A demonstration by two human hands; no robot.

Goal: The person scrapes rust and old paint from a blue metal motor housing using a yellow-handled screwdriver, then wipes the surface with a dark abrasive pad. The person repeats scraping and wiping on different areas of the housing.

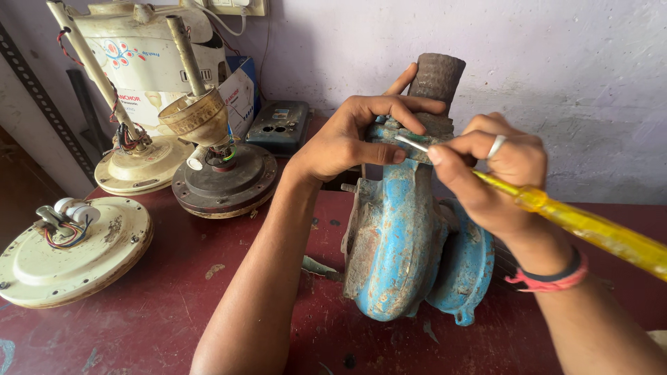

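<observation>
- Head view: a blue pump (403, 243), rusted and caked with dirt, stands on its edge on the dark red desk (160, 312), between the two forearms and directly under both hands.
- Left hand (351, 135): curled over the top of the pump, fingers wrapped round the flange below the rusty outlet pipe (435, 76), thumb pressed along the near side. In my judgement this grip is there to brace the casing, which sits on a narrow edge and would otherwise rock.
- Right hand (497, 177): closed round a screwdriver (583, 226) with a clear yellow handle, forefinger stretched along the shank. The metal tip sits at the flange, just beside the left thumb. The extended finger looks meant to steer the tip closely. A ring shows on one finger; red and dark bands sit at the wrist.
- Whether the tip rests in a screw head or in a seam cannot be told; the fingers cover that spot.
- Beyond the left hand: a dark fan motor (222, 177) with a brass-coloured cup and downrod on top, and a cream fan motor (139, 163) with loose red wiring, both resting flat side down so they sit steady.
- Far out to the left of the left forearm: a cream motor cover (69, 253) lying flat, coloured wires bunched at its hub.
- Behind these, against the wall: a cream appliance (149, 59) and a grey switch box (281, 125).
- Desk surface shows flakes of dirt and rust near the base of the pump.
</observation>
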